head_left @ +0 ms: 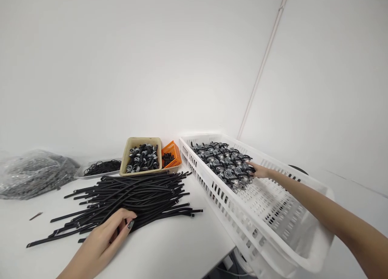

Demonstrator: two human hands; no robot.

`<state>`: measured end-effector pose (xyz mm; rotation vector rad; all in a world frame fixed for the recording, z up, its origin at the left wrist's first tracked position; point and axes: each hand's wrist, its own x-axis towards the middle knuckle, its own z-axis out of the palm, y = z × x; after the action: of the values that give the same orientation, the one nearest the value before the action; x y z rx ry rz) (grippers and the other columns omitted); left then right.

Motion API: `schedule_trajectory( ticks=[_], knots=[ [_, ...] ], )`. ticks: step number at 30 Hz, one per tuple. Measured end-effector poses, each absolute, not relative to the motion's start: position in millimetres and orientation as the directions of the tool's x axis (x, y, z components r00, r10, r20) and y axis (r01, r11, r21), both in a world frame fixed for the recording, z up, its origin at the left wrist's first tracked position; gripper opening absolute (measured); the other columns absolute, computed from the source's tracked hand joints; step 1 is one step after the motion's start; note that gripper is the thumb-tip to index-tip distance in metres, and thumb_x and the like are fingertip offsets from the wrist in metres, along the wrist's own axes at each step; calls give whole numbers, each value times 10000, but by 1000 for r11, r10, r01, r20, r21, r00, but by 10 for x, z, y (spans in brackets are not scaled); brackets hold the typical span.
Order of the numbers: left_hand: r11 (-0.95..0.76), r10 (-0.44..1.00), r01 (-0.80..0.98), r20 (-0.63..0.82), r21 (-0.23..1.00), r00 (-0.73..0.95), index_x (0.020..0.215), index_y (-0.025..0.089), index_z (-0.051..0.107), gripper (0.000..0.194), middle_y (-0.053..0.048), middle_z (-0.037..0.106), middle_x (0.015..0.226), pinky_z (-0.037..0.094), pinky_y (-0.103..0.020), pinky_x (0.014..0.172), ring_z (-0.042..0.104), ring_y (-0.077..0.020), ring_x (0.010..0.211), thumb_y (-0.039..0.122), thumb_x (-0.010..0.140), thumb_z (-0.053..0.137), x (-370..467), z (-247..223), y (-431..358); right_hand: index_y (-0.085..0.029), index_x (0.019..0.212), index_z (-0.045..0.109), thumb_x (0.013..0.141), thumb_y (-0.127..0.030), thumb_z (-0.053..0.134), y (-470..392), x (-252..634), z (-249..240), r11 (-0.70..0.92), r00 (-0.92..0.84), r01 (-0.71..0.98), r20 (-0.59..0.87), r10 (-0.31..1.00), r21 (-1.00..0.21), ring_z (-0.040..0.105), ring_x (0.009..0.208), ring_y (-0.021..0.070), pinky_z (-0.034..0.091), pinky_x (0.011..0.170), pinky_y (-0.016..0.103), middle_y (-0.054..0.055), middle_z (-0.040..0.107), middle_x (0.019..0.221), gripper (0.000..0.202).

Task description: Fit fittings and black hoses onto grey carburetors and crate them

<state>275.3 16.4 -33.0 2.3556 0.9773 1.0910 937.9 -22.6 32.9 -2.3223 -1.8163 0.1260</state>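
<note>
My left hand (110,238) lies at the near edge of a pile of black tubes (139,194) on the white table. Its fingers are curled, and thumb and fingertips come together at a tube; the grip itself is partly hidden. My right hand (258,170) reaches into a long white slotted crate (218,194). There its fingers close on a grey-and-black part (251,170) at the right edge of packed rows of similar parts (228,160). These show round grey ringed faces and short black tube ends. The fingertips are partly hidden among them.
Behind the tubes stands a beige bin (123,166) of grey-and-black pieces, beside a small orange basket (175,149) holding small black pieces. Black cords (103,167) lie in a clear tray, left of which is a plastic bag (39,172). The crate overhangs the table edge.
</note>
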Motion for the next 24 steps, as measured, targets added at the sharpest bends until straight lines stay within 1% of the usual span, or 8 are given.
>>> schedule_trajectory(
  ticks=[3, 6, 8, 11, 15, 17, 20, 24],
  knots=[
    [-697, 716, 431, 525, 572, 460, 1046, 245, 594, 298, -21, 663, 854, 450, -200, 598, 591, -150, 675, 460, 975, 400, 2758, -332, 155, -133, 1481, 401, 676, -236, 661, -217, 9333, 354, -280, 282, 941, -21, 959, -192, 497, 1325, 425, 452, 1069, 432, 202, 475, 1500, 852],
    [-694, 719, 438, 528, 571, 452, 1034, 245, 596, 301, -15, 653, 824, 449, -198, 588, 582, -147, 651, 464, 973, 399, 2753, -316, 143, -179, 1503, 362, 632, -231, 649, -257, 9318, 396, -293, 288, 939, -53, 956, -178, 528, 1301, 402, 449, 1074, 473, 159, 502, 1488, 919],
    [-698, 716, 440, 531, 565, 454, 1024, 245, 597, 299, -11, 650, 818, 452, -198, 595, 580, -146, 647, 457, 975, 392, 2749, -301, 139, -186, 1505, 361, 613, -231, 638, -314, 9335, 434, -296, 289, 940, -68, 955, -168, 533, 1298, 395, 446, 1076, 492, 148, 507, 1485, 936],
    [-706, 708, 446, 535, 549, 462, 1009, 247, 607, 298, -10, 654, 816, 457, -195, 596, 588, -147, 655, 452, 973, 393, 2747, -297, 146, -164, 1488, 408, 595, -199, 625, -408, 9385, 494, -295, 285, 943, -82, 955, -156, 520, 1310, 404, 444, 1078, 482, 169, 503, 1484, 919],
    [-711, 703, 466, 545, 527, 456, 1000, 251, 621, 311, -7, 659, 795, 454, -196, 561, 570, -145, 612, 472, 956, 407, 2745, -337, 171, -142, 1459, 476, 585, -155, 618, -494, 9450, 541, -295, 280, 946, -118, 953, -135, 574, 1242, 421, 493, 1014, 448, 213, 570, 1406, 886],
    [-707, 706, 478, 547, 520, 449, 998, 254, 628, 326, -6, 659, 778, 454, -196, 551, 560, -145, 593, 483, 953, 401, 2747, -361, 178, -158, 1456, 491, 587, -156, 621, -510, 9464, 543, -297, 281, 945, -127, 951, -137, 562, 1263, 416, 492, 1024, 430, 191, 576, 1408, 878],
    [-704, 709, 484, 550, 519, 442, 990, 255, 633, 342, -13, 668, 793, 465, -191, 567, 578, -151, 621, 495, 951, 393, 2764, -378, 175, -196, 1452, 504, 631, -186, 640, -487, 9442, 536, -288, 277, 941, -88, 957, -179, 498, 1341, 395, 463, 1072, 409, 133, 522, 1476, 832],
    [-711, 703, 460, 550, 532, 451, 998, 255, 616, 325, -16, 675, 840, 471, -188, 602, 591, -147, 647, 485, 958, 390, 2805, -359, 154, -141, 1465, 484, 686, -197, 648, -376, 9347, 548, -274, 264, 938, -77, 962, -212, 503, 1335, 399, 442, 1092, 433, 158, 508, 1482, 798]
  ],
)
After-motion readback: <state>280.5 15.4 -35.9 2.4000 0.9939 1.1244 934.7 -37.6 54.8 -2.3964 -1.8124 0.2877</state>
